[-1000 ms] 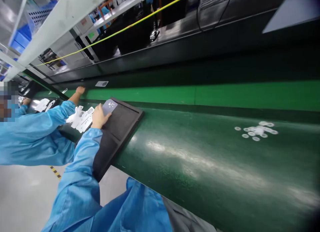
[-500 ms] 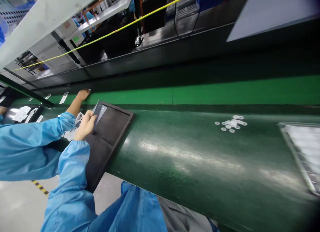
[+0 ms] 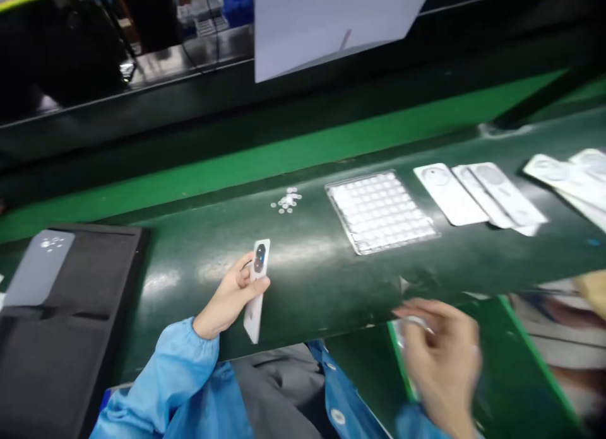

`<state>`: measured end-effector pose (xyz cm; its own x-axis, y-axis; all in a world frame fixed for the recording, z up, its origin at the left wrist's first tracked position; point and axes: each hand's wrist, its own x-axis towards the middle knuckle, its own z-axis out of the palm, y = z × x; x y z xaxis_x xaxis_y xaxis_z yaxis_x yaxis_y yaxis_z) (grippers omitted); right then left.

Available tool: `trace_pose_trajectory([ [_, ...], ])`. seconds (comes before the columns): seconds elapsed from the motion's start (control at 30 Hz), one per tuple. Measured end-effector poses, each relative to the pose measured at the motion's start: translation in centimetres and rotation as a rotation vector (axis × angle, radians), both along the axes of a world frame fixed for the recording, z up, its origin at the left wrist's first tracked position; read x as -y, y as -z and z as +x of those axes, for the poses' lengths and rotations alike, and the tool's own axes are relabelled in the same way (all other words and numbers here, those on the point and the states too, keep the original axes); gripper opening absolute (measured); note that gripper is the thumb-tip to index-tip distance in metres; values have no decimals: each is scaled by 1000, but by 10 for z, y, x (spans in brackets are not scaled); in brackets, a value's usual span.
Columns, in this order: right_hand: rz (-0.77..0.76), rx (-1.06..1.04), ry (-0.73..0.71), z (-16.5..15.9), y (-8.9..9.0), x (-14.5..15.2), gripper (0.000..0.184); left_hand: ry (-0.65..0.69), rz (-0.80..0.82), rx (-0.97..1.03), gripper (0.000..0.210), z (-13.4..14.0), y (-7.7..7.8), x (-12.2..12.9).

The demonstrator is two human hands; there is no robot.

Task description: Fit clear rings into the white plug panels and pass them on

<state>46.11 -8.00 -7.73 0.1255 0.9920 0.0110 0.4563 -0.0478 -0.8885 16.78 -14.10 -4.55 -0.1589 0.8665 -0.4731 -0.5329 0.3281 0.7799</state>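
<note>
My left hand (image 3: 233, 295) is closed round a white phone (image 3: 258, 300), with its fingers behind and its thumb along the near edge. The phone is tilted up on edge above the green work surface (image 3: 312, 287), and its dark oval camera area shows near the top. Low on the right, my right hand (image 3: 442, 351) is blurred by motion, its fingers curled and pinched at the bench's front edge. Something pale and shiny shows at those fingertips, too smeared to name.
On the left lies a black tray (image 3: 101, 272) with a grey-blue phone back (image 3: 42, 265) in it. Small white rings (image 3: 288, 200) lie in a pile near a clear tray (image 3: 348, 221) of round white pieces. Several white phone-shaped sheets (image 3: 454, 196) lie further right. A green-edged bin (image 3: 534, 357) stands below.
The view has swung right. My left hand has come away from the black tray with the phone. The other arm has drawn back from the far belt, and my right hand is now low on the right.
</note>
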Motion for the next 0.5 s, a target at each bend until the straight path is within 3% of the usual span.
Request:
trace_pose_trajectory([
  [0.13,-209,-344,-599,-76,-6,5,44,24,-14,-166,51,18,18,-20],
  [0.2,-289,-361,-705,-107,-5,5,42,-3,-31,-243,49,16,20,-23],
  [0.37,-371,-278,-781,-120,0,3,33,-58,6,-205,45,3,24,-23],
  [0.5,-271,-267,-579,-126,0,-9,41,-50,3,-220,42,1,31,-22],
])
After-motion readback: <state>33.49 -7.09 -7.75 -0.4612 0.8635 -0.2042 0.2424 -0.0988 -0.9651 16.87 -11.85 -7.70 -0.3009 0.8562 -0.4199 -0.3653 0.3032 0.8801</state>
